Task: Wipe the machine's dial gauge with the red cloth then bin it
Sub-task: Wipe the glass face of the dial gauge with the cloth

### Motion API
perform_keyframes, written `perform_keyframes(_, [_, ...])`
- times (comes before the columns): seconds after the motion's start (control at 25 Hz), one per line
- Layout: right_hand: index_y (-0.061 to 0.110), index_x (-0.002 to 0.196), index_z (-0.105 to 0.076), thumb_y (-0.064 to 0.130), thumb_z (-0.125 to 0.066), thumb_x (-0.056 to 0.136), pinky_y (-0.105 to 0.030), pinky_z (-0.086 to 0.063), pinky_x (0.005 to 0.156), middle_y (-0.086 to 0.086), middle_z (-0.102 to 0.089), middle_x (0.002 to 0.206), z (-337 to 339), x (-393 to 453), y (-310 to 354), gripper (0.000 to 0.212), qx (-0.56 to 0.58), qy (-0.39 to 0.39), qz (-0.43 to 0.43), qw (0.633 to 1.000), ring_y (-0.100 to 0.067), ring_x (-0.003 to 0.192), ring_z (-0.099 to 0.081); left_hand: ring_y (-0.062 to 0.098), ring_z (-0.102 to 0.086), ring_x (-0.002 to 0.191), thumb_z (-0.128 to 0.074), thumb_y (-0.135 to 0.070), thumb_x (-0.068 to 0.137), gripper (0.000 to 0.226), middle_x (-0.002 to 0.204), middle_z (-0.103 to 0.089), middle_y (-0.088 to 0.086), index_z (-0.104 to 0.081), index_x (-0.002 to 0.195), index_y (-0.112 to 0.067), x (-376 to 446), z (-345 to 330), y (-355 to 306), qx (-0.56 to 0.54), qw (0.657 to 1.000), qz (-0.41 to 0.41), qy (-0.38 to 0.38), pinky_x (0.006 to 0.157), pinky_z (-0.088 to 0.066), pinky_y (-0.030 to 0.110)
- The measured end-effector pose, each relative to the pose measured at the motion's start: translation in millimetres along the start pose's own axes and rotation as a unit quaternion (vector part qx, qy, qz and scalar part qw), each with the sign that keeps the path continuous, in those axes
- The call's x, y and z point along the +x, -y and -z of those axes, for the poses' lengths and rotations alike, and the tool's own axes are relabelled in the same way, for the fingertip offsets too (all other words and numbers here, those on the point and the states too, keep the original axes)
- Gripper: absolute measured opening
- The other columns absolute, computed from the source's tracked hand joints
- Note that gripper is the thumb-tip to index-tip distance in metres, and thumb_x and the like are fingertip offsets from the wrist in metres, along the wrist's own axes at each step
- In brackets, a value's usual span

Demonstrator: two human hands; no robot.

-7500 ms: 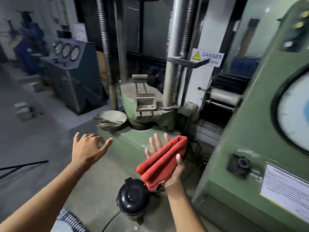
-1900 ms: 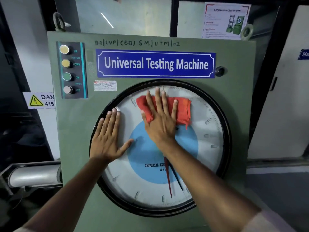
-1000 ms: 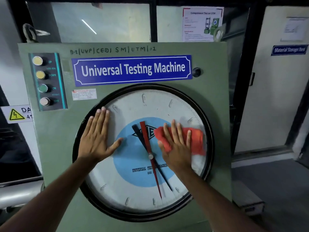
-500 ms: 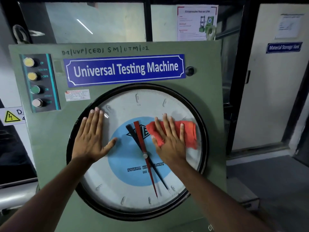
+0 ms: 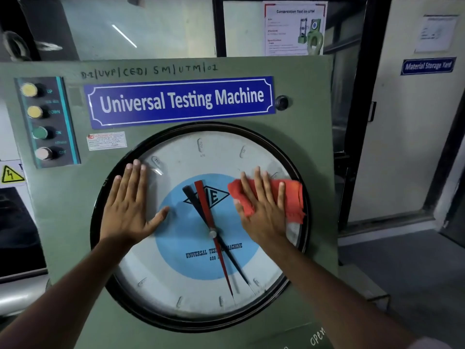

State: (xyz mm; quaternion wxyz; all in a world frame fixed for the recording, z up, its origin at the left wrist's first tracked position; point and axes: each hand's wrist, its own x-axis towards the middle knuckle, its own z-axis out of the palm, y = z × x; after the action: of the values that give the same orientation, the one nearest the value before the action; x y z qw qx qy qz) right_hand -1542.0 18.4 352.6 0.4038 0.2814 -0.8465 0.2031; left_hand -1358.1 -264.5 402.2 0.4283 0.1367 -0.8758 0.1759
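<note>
The big round dial gauge (image 5: 191, 278) with a white face, blue centre and black rim fills the front of the green machine cabinet (image 5: 65, 222). My right hand (image 5: 261, 207) lies flat on the red cloth (image 5: 293, 197), pressing it against the glass at the gauge's right side. My left hand (image 5: 128, 205) rests flat with fingers spread on the gauge's left rim, holding nothing. A red and a black needle (image 5: 214, 238) cross the dial between my hands. No bin is in view.
A blue "Universal Testing Machine" sign (image 5: 181, 100) sits above the gauge. A panel with several push buttons (image 5: 42, 122) is at the upper left. A door marked "Material Storage Yard" (image 5: 412, 122) and grey floor (image 5: 415, 273) lie to the right.
My right hand has slid the red cloth from the gauge's top down to its right side, then slightly further right and up toward the rim. My left hand stays on the left rim.
</note>
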Motion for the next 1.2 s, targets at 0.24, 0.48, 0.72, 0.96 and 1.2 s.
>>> perform_keyframes(0.24, [0.034, 0.173, -0.013, 0.056, -0.029, 0.11, -0.063, -0.009, 0.133, -0.003, -0.006, 0.183, 2.3, 28.2, 16.3, 0.069, -0.002, -0.023, -0.013, 1.0, -0.022, 0.169, -0.009, 0.025, 0.002, 0.169, -0.033, -0.074, 0.094, 0.108, 0.181, 0.004, 0.01, -0.001, 0.171, -0.006, 0.5, 3.3, -2.5, -0.007, 1.0, 0.008, 0.001, 0.136, 0.002, 0.04])
perform_keyframes(0.48, [0.034, 0.173, -0.01, 0.057, -0.029, 0.109, -0.065, -0.011, 0.132, -0.004, -0.005, 0.183, 5.8, 30.0, 21.0, 0.071, 0.01, -0.013, 0.01, 1.0, -0.023, 0.169, -0.009, 0.027, -0.001, 0.169, -0.033, -0.074, 0.094, 0.109, 0.18, 0.002, 0.013, -0.002, 0.171, -0.004, 0.5, 8.0, -5.9, -0.008, 1.0, 0.009, 0.016, 0.136, 0.003, 0.04])
perform_keyframes(0.72, [0.032, 0.174, -0.012, 0.056, -0.032, 0.11, -0.063, -0.015, 0.132, -0.003, -0.006, 0.183, -10.4, 8.1, 20.0, 0.071, 0.009, -0.035, -0.007, 0.999, -0.023, 0.169, -0.006, 0.027, -0.001, 0.169, -0.035, -0.073, 0.094, 0.108, 0.181, 0.001, 0.012, -0.002, 0.171, -0.005, 0.6, 6.1, -4.0, -0.006, 1.0, 0.009, 0.005, 0.136, 0.004, 0.038])
perform_keyframes(0.96, [0.031, 0.173, -0.017, 0.059, -0.029, 0.109, -0.064, -0.016, 0.132, -0.004, -0.01, 0.182, -11.6, 12.2, 8.6, 0.071, 0.015, -0.043, 0.004, 0.999, -0.022, 0.168, -0.011, 0.028, -0.002, 0.169, -0.035, -0.073, 0.095, 0.108, 0.18, 0.0, 0.014, 0.0, 0.172, -0.006, 0.2, 6.7, -3.4, -0.005, 1.0, 0.001, 0.002, 0.136, 0.004, 0.039])
perform_keyframes(1.2, [0.028, 0.174, -0.013, 0.059, -0.031, 0.107, -0.063, -0.006, 0.133, -0.006, -0.007, 0.183, 1.3, 88.1, 44.1, 0.076, 0.025, -0.099, -0.042, 0.994, -0.025, 0.169, -0.01, 0.022, 0.004, 0.169, -0.035, -0.073, 0.095, 0.107, 0.181, 0.004, 0.01, 0.002, 0.172, -0.008, -0.1, 1.6, 0.4, 0.0, 1.0, -0.001, -0.01, 0.137, 0.002, 0.04])
